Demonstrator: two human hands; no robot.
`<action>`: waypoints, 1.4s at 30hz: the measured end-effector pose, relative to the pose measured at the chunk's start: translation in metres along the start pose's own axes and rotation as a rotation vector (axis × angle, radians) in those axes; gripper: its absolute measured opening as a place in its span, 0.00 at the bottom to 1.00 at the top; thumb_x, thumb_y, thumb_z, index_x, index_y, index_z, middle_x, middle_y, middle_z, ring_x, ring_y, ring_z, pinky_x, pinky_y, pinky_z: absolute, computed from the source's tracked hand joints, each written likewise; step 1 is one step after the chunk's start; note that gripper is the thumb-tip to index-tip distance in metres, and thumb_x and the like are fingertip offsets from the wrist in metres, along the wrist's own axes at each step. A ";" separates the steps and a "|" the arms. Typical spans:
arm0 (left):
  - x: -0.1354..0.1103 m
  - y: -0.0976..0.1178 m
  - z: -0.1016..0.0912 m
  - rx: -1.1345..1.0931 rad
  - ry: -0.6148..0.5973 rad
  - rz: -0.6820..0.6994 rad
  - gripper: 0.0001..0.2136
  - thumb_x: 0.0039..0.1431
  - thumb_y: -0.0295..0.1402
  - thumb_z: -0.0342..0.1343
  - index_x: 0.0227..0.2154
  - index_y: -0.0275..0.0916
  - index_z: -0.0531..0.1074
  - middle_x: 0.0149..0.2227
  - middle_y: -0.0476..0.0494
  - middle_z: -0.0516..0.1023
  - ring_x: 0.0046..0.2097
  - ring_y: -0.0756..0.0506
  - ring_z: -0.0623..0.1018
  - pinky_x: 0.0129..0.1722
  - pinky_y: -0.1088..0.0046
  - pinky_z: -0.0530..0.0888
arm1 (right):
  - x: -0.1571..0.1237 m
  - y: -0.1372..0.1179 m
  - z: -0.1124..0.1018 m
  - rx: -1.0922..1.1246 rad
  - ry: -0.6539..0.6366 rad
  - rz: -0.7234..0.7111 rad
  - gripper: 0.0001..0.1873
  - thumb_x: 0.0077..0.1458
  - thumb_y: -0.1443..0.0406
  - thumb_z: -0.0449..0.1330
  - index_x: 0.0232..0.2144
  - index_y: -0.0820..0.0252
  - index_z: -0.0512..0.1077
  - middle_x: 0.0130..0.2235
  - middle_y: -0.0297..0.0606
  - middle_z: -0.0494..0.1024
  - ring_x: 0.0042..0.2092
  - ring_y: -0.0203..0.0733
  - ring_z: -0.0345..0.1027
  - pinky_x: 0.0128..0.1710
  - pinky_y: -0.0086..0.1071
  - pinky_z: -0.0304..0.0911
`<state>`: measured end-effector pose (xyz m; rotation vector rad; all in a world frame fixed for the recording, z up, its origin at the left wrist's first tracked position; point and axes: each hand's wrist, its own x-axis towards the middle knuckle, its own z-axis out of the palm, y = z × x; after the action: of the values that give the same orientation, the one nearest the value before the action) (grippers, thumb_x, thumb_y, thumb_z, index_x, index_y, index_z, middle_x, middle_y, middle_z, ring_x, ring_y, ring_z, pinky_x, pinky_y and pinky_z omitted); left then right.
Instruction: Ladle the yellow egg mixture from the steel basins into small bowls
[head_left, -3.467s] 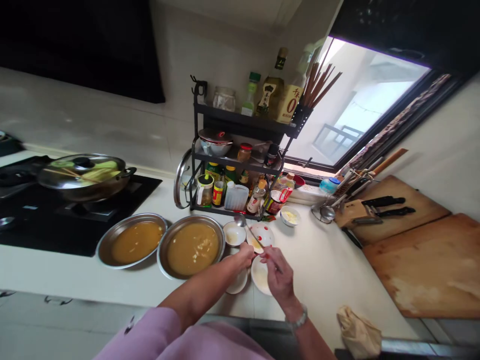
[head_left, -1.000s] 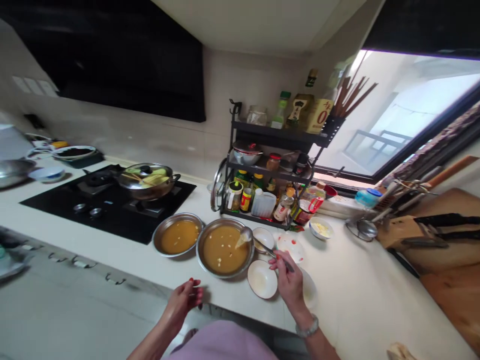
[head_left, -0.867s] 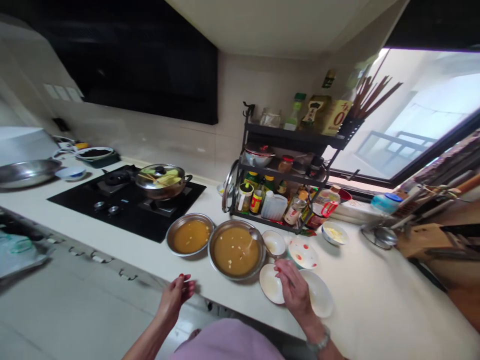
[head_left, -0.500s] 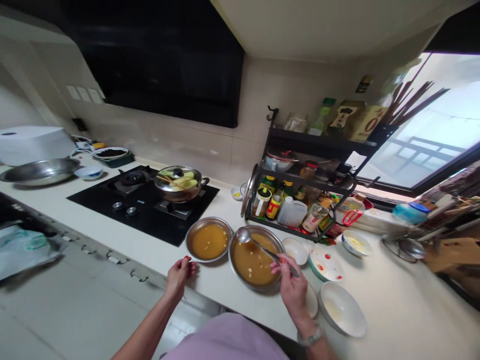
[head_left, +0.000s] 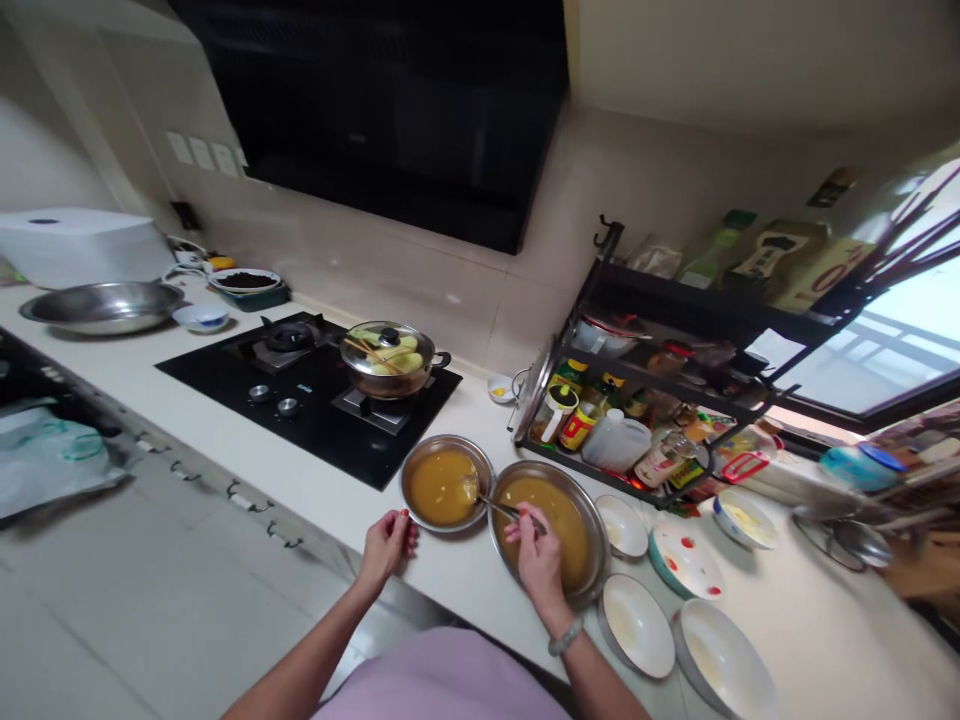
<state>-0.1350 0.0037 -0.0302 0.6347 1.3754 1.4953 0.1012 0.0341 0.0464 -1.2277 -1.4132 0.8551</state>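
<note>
My right hand (head_left: 538, 560) grips the handle of a metal spoon (head_left: 499, 508). The spoon reaches left over the larger steel bowl (head_left: 606, 545), and its round end dips into the brown liquid of the smaller steel bowl (head_left: 406, 470). Pale bits float in both liquids (head_left: 444, 487). At the near left rim of the smaller bowl is my left hand (head_left: 388, 545), its fingers curled and closed on the edge. Both bowls stand side by side on the white counter (head_left: 330, 475), their rims nearly touching.
Several white bowls (head_left: 637, 625) stand to the right. Behind them is a black rack (head_left: 675, 370) of bottles and jars. A lidded pot (head_left: 386, 380) sits on the black hob (head_left: 315, 440) at left. A wide metal pan (head_left: 101, 320) lies farther left.
My right hand has moved left with the spoon, whose round end went from over the larger bowl down into the smaller one. My left hand stays at the rim. The view has shifted.
</note>
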 end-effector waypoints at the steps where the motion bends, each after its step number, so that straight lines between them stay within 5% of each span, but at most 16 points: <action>1: 0.000 -0.001 -0.001 0.007 -0.014 0.007 0.20 0.45 0.51 0.57 0.21 0.36 0.66 0.18 0.50 0.71 0.17 0.53 0.69 0.15 0.77 0.67 | 0.002 0.000 -0.001 0.057 0.052 0.073 0.17 0.58 0.55 0.51 0.39 0.63 0.69 0.25 0.36 0.75 0.24 0.39 0.70 0.26 0.31 0.68; 6: 0.005 -0.001 -0.005 -0.025 0.015 -0.034 0.21 0.48 0.52 0.54 0.23 0.36 0.67 0.18 0.50 0.72 0.16 0.53 0.69 0.16 0.76 0.69 | 0.008 -0.009 -0.007 0.331 0.216 0.282 0.20 0.50 0.52 0.59 0.37 0.62 0.67 0.24 0.35 0.75 0.25 0.40 0.72 0.24 0.30 0.67; 15: 0.007 -0.011 -0.006 0.086 -0.062 0.014 0.22 0.51 0.54 0.51 0.22 0.36 0.66 0.18 0.50 0.71 0.17 0.53 0.69 0.14 0.78 0.68 | 0.005 -0.022 -0.028 0.434 0.300 0.307 0.16 0.46 0.57 0.62 0.34 0.62 0.67 0.24 0.34 0.75 0.24 0.41 0.71 0.22 0.31 0.66; 25: 0.007 -0.010 -0.007 0.142 -0.082 0.039 0.22 0.50 0.53 0.51 0.21 0.36 0.67 0.18 0.49 0.71 0.17 0.52 0.70 0.14 0.78 0.69 | -0.011 -0.017 -0.090 0.213 0.439 0.174 0.15 0.51 0.55 0.59 0.35 0.60 0.69 0.24 0.37 0.76 0.24 0.45 0.73 0.22 0.35 0.67; 30: 0.006 -0.009 -0.007 0.141 -0.083 0.043 0.22 0.51 0.53 0.51 0.22 0.36 0.67 0.19 0.49 0.71 0.18 0.52 0.70 0.13 0.78 0.69 | -0.026 -0.020 -0.108 -0.053 0.352 0.036 0.19 0.52 0.53 0.59 0.38 0.62 0.72 0.24 0.39 0.77 0.25 0.44 0.72 0.26 0.36 0.70; 37: 0.005 -0.008 -0.006 0.139 -0.082 0.037 0.21 0.51 0.53 0.51 0.22 0.36 0.67 0.18 0.49 0.71 0.18 0.52 0.70 0.13 0.79 0.68 | -0.038 -0.030 -0.118 -0.317 0.040 -0.479 0.11 0.55 0.67 0.56 0.39 0.56 0.75 0.37 0.44 0.77 0.37 0.44 0.73 0.29 0.34 0.71; 42: 0.005 -0.007 -0.005 0.137 -0.067 0.022 0.20 0.49 0.52 0.53 0.22 0.36 0.67 0.18 0.49 0.71 0.18 0.52 0.70 0.13 0.78 0.68 | -0.033 -0.037 -0.092 -0.159 0.161 -0.355 0.11 0.59 0.66 0.53 0.42 0.57 0.71 0.32 0.40 0.76 0.30 0.39 0.72 0.30 0.34 0.71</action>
<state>-0.1394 0.0046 -0.0391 0.7814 1.4320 1.3931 0.1801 -0.0163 0.0935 -1.0908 -1.5288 0.3986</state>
